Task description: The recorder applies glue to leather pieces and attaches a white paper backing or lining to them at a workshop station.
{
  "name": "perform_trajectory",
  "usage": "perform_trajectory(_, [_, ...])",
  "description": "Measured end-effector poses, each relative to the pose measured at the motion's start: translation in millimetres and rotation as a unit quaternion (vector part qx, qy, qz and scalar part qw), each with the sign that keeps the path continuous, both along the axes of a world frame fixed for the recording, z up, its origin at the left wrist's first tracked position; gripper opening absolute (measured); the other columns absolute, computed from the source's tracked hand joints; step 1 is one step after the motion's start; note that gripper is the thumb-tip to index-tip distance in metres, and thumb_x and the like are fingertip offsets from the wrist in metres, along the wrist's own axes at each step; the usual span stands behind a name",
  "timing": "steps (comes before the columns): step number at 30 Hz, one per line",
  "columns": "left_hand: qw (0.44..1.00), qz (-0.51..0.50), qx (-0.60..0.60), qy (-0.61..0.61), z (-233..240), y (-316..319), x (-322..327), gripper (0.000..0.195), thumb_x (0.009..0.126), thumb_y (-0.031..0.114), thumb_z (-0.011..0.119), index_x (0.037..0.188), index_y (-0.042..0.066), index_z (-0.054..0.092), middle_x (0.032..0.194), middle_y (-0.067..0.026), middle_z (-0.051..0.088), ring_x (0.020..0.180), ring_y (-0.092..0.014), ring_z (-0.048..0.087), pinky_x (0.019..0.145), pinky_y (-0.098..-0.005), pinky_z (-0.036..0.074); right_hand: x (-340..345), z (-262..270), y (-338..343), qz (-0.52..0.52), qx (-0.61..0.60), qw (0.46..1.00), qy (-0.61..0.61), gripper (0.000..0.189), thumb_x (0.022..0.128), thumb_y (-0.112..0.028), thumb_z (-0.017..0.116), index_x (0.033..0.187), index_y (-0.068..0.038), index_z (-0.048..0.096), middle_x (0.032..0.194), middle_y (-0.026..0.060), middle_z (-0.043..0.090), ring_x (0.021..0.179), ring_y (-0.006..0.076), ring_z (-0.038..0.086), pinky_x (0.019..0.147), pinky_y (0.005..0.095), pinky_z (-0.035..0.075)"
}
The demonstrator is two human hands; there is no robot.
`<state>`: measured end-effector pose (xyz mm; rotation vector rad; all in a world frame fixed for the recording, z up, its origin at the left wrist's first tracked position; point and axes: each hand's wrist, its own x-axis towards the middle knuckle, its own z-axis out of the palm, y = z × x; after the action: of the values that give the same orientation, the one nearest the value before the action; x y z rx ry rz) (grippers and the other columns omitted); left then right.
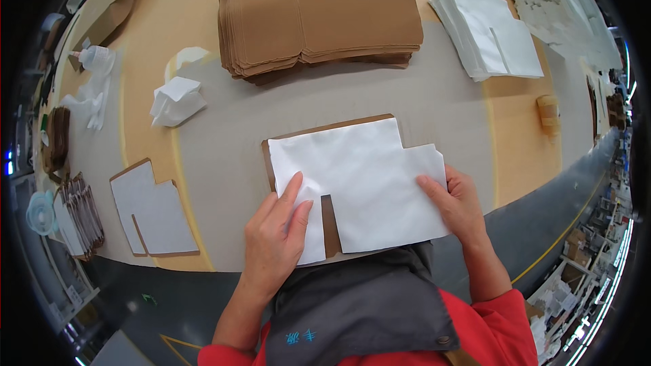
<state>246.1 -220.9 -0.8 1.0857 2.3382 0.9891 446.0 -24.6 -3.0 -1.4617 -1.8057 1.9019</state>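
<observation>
A white sheet with a slot and a notched corner (366,178) lies over a brown piece (268,162), whose edge shows along the top and left and through the slot. My left hand (279,229) presses on the white sheet left of the slot, fingers apart. My right hand (452,198) pinches its right end, thumb on top and fingers behind. A second white piece on a brown backing (157,213) lies flat at the left. Beyond my hands stands a tall stack of brown pieces (325,10); right of it is a pile of white cut sheets (493,35).
Crumpled white paper (178,101) and a plastic bottle (96,58) are on the left of the table. Folded pieces stand in a row (84,213) near the left edge. An amber jar (548,112) is at the right, with more white material (564,10) behind.
</observation>
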Motion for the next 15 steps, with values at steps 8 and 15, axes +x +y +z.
perform_trajectory(8, [1.0,0.006,-0.003,-0.014,-1.2,1.3,1.3,0.042,0.089,0.007,0.071,0.131,0.007,0.065,0.07,-0.0057,0.048,0.06,-0.015,0.045,0.057,-0.0288,0.042,-0.2,2.1,1.1,0.008,0.009,1.0,-0.012,0.028,0.096,-0.018,0.066,0.113,0.004,0.067,0.092,0.002,0.07,0.08,0.0057,0.061,0.071,0.0234,0.05])
perform_trajectory(15, [1.0,0.0,0.006,-0.022,-5.3,0.6,1.7,0.041,0.09,0.008,0.071,0.131,0.005,0.064,0.071,-0.0056,0.048,0.06,-0.015,0.044,0.056,-0.0285,0.041,-0.1,-1.7,-0.2,-0.015,0.004,1.0,-0.003,0.026,0.096,-0.017,0.067,0.11,0.005,0.068,0.091,0.0015,0.069,0.078,0.0049,0.06,0.069,0.0224,0.049])
